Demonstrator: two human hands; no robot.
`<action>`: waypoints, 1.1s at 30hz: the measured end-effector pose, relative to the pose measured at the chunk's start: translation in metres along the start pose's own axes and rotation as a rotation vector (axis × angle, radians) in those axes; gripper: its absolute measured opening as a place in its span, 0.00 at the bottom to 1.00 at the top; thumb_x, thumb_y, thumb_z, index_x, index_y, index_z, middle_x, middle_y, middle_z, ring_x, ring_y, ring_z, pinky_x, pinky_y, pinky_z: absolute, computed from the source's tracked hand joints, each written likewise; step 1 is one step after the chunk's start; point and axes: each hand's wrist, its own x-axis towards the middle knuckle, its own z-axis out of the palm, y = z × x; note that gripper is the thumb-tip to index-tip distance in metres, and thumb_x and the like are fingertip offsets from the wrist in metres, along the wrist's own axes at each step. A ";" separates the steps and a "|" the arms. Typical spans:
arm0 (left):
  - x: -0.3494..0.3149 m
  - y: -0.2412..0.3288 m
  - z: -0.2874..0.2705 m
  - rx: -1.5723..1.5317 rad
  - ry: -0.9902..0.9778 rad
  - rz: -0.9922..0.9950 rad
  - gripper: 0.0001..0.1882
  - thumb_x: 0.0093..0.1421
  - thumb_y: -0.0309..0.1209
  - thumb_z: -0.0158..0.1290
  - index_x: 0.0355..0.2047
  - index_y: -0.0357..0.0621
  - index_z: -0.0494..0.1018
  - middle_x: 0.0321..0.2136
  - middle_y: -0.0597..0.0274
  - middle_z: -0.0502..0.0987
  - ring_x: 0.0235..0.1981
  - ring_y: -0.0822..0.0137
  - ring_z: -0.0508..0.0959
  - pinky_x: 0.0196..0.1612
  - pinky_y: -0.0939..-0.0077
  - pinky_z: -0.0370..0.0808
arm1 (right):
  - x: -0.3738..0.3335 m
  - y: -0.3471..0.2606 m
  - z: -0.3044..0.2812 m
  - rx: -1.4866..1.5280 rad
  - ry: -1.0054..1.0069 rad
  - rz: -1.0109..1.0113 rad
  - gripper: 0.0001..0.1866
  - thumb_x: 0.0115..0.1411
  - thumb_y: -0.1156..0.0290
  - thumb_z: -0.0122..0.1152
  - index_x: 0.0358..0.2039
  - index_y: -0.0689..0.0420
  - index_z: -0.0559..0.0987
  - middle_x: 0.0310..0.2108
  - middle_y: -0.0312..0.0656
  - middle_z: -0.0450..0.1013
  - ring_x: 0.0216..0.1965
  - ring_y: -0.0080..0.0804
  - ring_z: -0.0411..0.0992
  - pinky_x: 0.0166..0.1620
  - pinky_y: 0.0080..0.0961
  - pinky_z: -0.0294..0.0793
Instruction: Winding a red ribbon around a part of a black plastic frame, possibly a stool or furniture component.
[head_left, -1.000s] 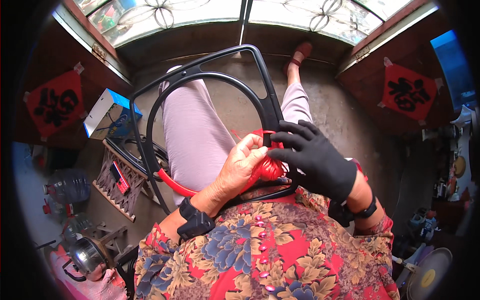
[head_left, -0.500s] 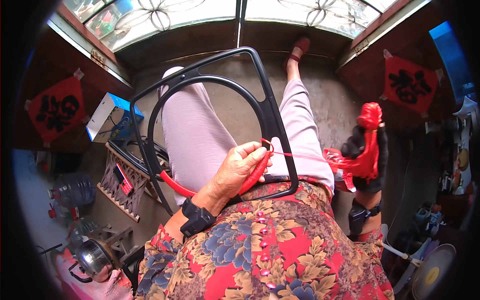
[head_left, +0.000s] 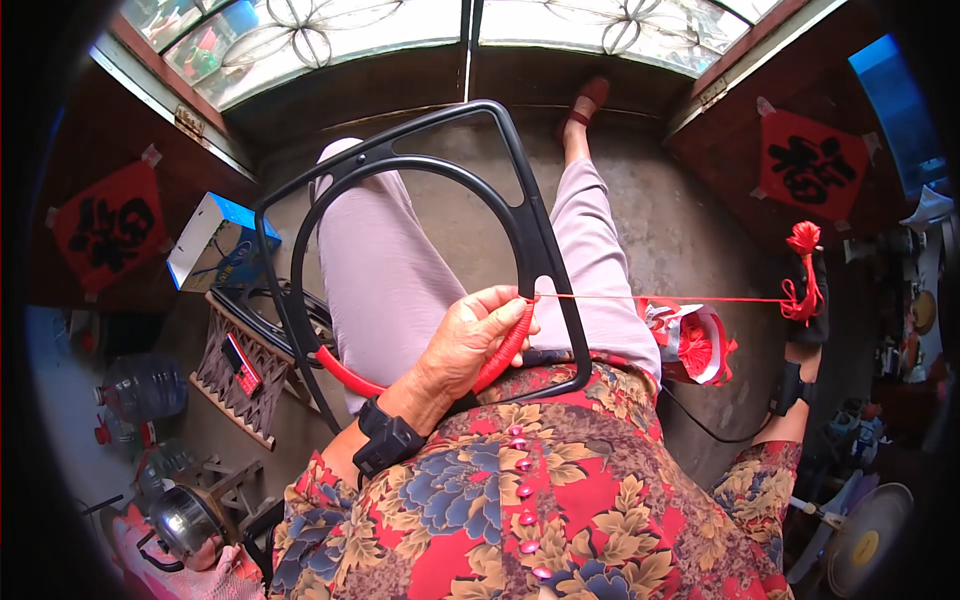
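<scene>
A black frame (head_left: pixel 541 240) with a round ring inside it leans across my lap. Red cord wrapping (head_left: pixel 345 371) covers the near part of the ring. My left hand (head_left: pixel 478 335) is closed round the wrapped section, thumb and forefinger pinching where the wrapping ends. From that spot a thin red cord (head_left: pixel 660 298) runs taut to the right. My right hand (head_left: pixel 812 328), in a black glove, is stretched far out to the right and grips a bundle of red cord (head_left: pixel 803 243), with loops hanging over the fingers.
An open bag (head_left: pixel 715 345) with red cord inside sits beside my right thigh. At left stand a blue and white box (head_left: pixel 222 243), a low woven stool (head_left: pixel 232 375) with a red phone (head_left: pixel 243 366) on it, and a metal kettle (head_left: pixel 190 522). A fan (head_left: pixel 868 540) stands at lower right.
My right hand has moved outward to the right, and the cord has gone from a loose loop at my left fingers to a straight, tight line. The bag has come into fuller view.
</scene>
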 end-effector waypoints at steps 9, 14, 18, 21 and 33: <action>0.000 0.010 0.006 -0.020 0.097 0.030 0.08 0.62 0.30 0.51 0.39 0.43 0.68 0.27 0.56 0.77 0.23 0.69 0.78 0.22 0.78 0.78 | 0.027 -0.025 0.111 0.029 -0.064 0.002 0.29 0.58 0.74 0.52 0.61 0.57 0.61 0.51 0.40 0.66 0.46 0.26 0.68 0.50 0.23 0.68; -0.003 0.004 0.007 0.304 0.211 0.225 0.07 0.60 0.30 0.54 0.35 0.41 0.72 0.30 0.60 0.78 0.27 0.74 0.77 0.32 0.81 0.77 | -0.039 -0.096 0.293 -0.481 -0.399 -0.937 0.26 0.50 0.81 0.57 0.52 0.54 0.70 0.44 0.45 0.73 0.44 0.37 0.73 0.46 0.31 0.72; 0.001 -0.001 0.004 0.524 0.220 0.441 0.08 0.59 0.29 0.55 0.37 0.38 0.73 0.38 0.62 0.76 0.36 0.73 0.76 0.43 0.80 0.73 | -0.068 -0.116 0.356 -0.854 -0.661 -1.421 0.15 0.46 0.72 0.59 0.37 0.56 0.75 0.45 0.43 0.69 0.46 0.39 0.69 0.51 0.38 0.66; 0.005 -0.006 0.005 0.574 0.310 0.544 0.11 0.55 0.25 0.57 0.39 0.36 0.74 0.43 0.62 0.73 0.43 0.70 0.75 0.51 0.73 0.69 | -0.081 -0.103 0.387 -0.834 -0.829 -1.554 0.09 0.43 0.68 0.58 0.28 0.55 0.76 0.46 0.44 0.68 0.55 0.40 0.63 0.59 0.42 0.58; 0.001 0.008 0.010 0.037 0.034 0.227 0.08 0.65 0.28 0.45 0.43 0.41 0.64 0.33 0.58 0.76 0.31 0.72 0.78 0.34 0.79 0.77 | -0.088 -0.115 0.304 -0.653 -1.074 -0.931 0.25 0.42 0.73 0.66 0.44 0.54 0.73 0.49 0.46 0.68 0.55 0.48 0.63 0.54 0.41 0.64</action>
